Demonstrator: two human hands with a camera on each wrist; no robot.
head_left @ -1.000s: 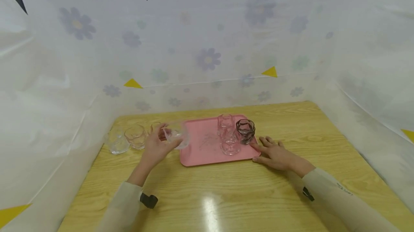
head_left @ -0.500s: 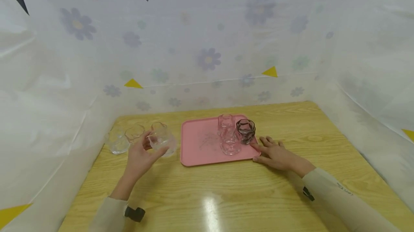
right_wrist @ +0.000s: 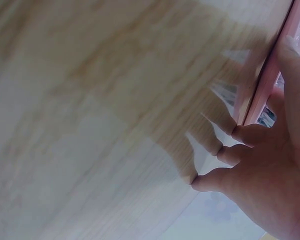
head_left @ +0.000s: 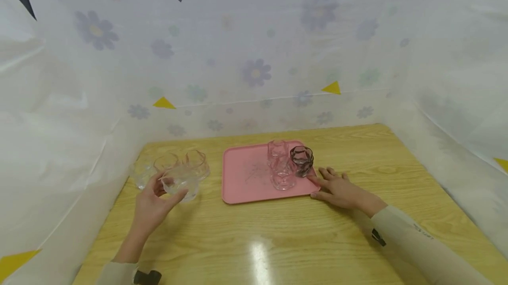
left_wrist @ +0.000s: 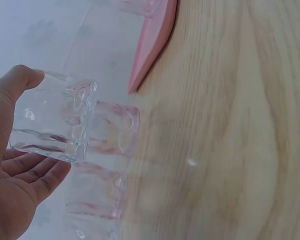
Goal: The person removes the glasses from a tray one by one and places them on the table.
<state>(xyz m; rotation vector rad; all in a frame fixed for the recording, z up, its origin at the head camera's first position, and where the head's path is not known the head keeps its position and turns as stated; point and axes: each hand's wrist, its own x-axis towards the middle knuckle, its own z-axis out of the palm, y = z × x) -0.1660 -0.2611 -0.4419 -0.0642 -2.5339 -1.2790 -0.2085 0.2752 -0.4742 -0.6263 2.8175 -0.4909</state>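
My left hand (head_left: 148, 208) grips a clear glass cup (head_left: 181, 184) between thumb and fingers. In the left wrist view the cup (left_wrist: 47, 117) is held above the wooden table, overlapping two pink-tinted glass cups behind it. Those pinkish cups, one (head_left: 197, 161) nearer the tray and one (head_left: 166, 160) further left, stand on the table with another clear cup (head_left: 140, 172) at the far left. My right hand (head_left: 337, 190) rests at the right edge of the pink tray (head_left: 240, 188). Its fingers are spread, with several fingertips on the table in the right wrist view.
On the tray's right side stand a dark smoky glass cup (head_left: 301, 161) and pale clear-looking cups, one at the back (head_left: 276, 149) and one nearer the front (head_left: 283, 181). White floral sheeting (head_left: 254, 46) hangs behind and at both sides of the wooden table (head_left: 293, 236).
My left hand has carried the clear cup leftward and nearer, from beside the tray's left edge to in front of the pinkish cups. The right hand and tray have stayed put.
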